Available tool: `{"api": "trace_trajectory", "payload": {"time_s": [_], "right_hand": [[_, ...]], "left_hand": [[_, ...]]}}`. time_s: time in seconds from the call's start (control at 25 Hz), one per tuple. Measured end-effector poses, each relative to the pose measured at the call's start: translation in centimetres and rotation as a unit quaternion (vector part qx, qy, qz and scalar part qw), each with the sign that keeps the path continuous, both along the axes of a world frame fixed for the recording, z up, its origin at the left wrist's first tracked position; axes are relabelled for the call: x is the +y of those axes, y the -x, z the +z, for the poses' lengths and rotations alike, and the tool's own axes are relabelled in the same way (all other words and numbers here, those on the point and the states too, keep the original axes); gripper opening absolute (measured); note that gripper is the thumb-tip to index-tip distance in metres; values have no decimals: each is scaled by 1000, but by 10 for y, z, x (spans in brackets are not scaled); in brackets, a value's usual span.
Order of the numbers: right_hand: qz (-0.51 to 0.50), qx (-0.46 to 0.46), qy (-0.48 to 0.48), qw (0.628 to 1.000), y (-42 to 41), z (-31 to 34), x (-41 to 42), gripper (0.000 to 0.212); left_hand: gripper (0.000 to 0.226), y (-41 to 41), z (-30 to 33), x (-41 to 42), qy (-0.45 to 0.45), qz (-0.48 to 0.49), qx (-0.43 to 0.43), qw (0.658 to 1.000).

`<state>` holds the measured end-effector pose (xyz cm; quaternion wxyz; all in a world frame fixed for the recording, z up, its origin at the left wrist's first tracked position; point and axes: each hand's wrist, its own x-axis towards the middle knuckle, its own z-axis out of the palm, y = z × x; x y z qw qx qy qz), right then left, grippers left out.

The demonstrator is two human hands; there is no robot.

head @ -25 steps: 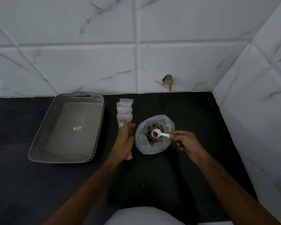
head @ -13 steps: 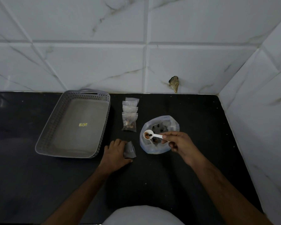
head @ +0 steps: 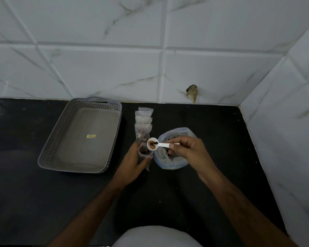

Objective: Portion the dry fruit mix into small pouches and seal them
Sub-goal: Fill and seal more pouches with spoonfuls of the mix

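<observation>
My left hand (head: 132, 160) grips a small clear pouch (head: 145, 152) upright with its mouth open; a little dark mix lies inside. My right hand (head: 185, 148) pinches the handle of a white measuring spoon (head: 152, 145). The spoon's bowl carries a few pieces of dry fruit and hovers right above the pouch mouth. Under my right hand stands the large clear bag of dry fruit mix (head: 173, 161), its top rolled open. A row of small pouches (head: 143, 123) lies on the counter behind my left hand; the nearest one holds mix.
A grey perforated plastic basket (head: 61, 139) sits on the left of the black counter (head: 43, 202). White marble-look tiled walls close the back and the right side. A hole with debris (head: 192, 91) marks the back wall.
My left hand lifted the pouch off the counter and holds it upright. My right hand carried the loaded spoon left, from over the big bag to above the pouch mouth.
</observation>
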<state>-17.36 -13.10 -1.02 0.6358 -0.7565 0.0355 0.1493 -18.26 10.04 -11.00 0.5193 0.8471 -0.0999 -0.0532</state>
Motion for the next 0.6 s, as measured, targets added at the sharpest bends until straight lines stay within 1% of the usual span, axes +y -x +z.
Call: {"api": "trace_trajectory", "payload": {"time_s": [0.08,0.16,0.2,0.28,0.36,0.4,0.44,0.48,0.52,0.56,0.6], "right_hand": [[15,-66,64,996,-3,-1,1,13],[32,-153,151,976,-5,-10,4,14],[41,-236,198,951,-7,-14,6,16],[86,-403,293,863,-9,-25,7,20],[150,-470,389,778,-10,-25,2,27],[158,-487,416,752,-11,-23,0,34],[151,-495,420,746,-11,-22,-2,38],[135,-502,412,748,-10,-19,-2,35],[113,-506,382,765,-10,-22,-1,26],[86,-487,337,802,-9,-17,1,18],[55,-442,285,849,-7,-14,4,16]], "left_hand": [[40,-7,7,-6,6,5,-16,1000],[41,-12,11,-11,14,11,-31,999],[40,-14,12,-14,22,16,-39,999],[40,-17,14,-18,35,30,-52,998],[39,-19,18,-22,42,38,-63,996],[39,-20,21,-23,46,38,-69,996],[40,-20,23,-24,50,38,-75,995],[41,-21,25,-25,55,38,-77,995],[41,-22,26,-26,59,37,-79,994],[41,-23,25,-26,62,35,-78,994],[42,-24,25,-27,62,32,-77,995]]}}
